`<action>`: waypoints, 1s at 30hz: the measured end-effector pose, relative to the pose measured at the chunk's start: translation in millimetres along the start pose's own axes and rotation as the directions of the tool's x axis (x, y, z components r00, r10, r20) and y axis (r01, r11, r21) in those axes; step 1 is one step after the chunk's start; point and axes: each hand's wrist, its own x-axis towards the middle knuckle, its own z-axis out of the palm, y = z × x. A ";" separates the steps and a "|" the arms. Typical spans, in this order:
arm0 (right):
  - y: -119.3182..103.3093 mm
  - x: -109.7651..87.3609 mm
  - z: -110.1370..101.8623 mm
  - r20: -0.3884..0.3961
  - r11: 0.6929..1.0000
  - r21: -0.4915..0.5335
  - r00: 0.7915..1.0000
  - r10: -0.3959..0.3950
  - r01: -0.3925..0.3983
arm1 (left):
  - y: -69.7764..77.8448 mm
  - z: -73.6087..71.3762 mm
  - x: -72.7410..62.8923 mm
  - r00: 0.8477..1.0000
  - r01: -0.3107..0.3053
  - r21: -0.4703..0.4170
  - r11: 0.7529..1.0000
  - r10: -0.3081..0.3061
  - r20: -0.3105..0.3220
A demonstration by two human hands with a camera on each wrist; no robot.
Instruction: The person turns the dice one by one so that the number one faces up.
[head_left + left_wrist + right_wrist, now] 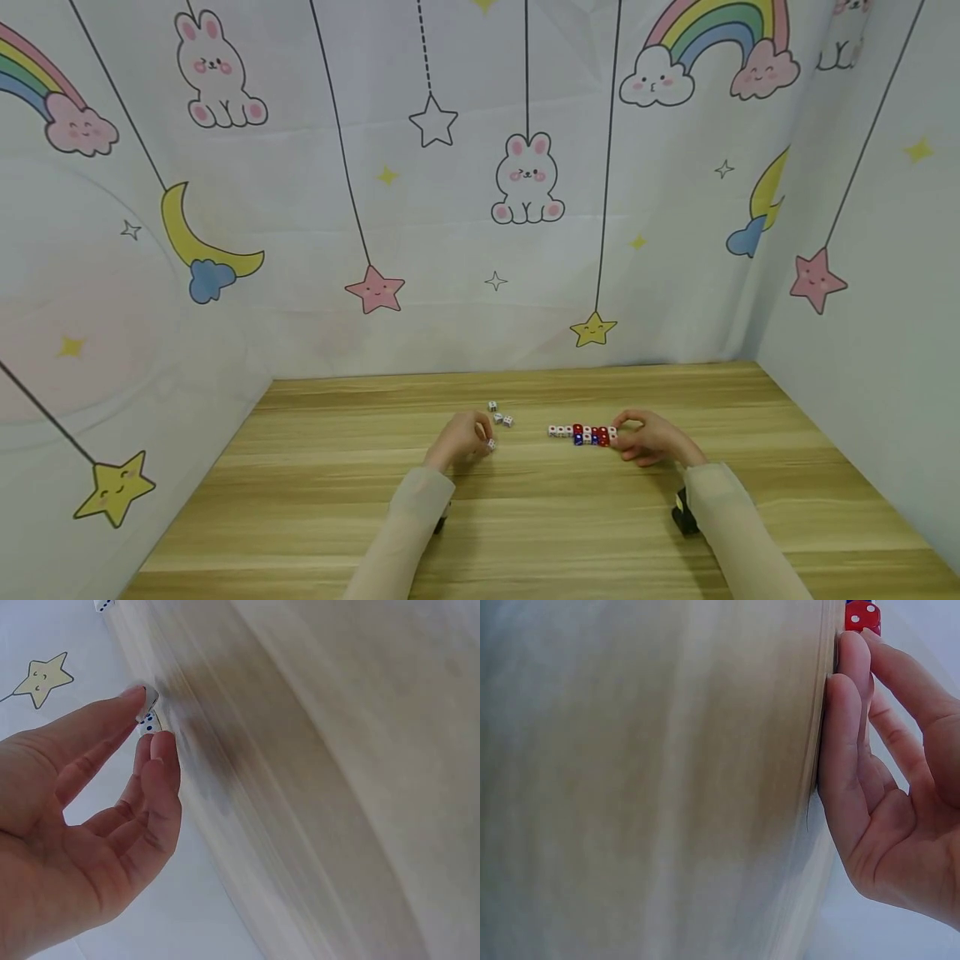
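My left hand [467, 437] pinches a small white die [491, 445] between thumb and fingertips, close over the table. In the left wrist view that die [151, 701] shows at the thumb tip, with a blue-dotted face [149, 721] just below it. At the right end of a double row of dice [578, 430], my right hand [652, 439] has its thumb and a finger round a white end die [612, 433]. The row mixes white, red and blue dice. A red die [862, 616] stands right at my right fingertips in the right wrist view.
Several loose white dice [498, 418] lie beyond my left hand on the wood-grain table [540, 517]. A white cloth [457, 333] printed with rabbits, stars and rainbows hangs behind the table and along both sides.
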 end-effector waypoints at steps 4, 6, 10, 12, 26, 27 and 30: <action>0.2 0.0 -0.2 0.002 1.000 0.002 1.000 -0.001 0.001 | 0.1 1.1 1.3 1.000 -0.012 0.005 1.000 0.012 -0.005; -0.1 0.0 -0.1 0.001 1.000 0.001 1.000 -0.001 0.001 | 0.0 2.1 1.9 1.000 -0.021 0.013 1.000 0.021 -0.008; 0.3 0.8 -0.1 0.000 1.000 -0.008 1.000 -0.003 0.003 | -0.7 3.5 1.9 0.999 -0.045 0.021 0.999 0.045 -0.002; 1.5 1.5 -0.6 0.004 1.000 -0.007 1.000 -0.002 0.002 | -0.2 2.9 1.2 0.999 -0.045 0.011 0.999 0.045 0.003; 3.1 0.8 -2.9 0.027 1.000 0.026 1.000 -0.012 0.011 | 0.2 -0.7 0.5 0.999 -0.018 -0.027 0.999 0.019 0.027; 3.3 1.4 -2.4 0.020 1.000 0.018 1.000 -0.009 0.009 | 0.2 -0.8 0.6 0.999 -0.025 -0.030 0.999 0.026 0.029; 3.4 2.4 -2.1 0.008 1.000 0.012 1.000 0.001 -0.001 | 0.0 -1.6 1.0 0.999 -0.033 -0.038 0.999 0.034 0.037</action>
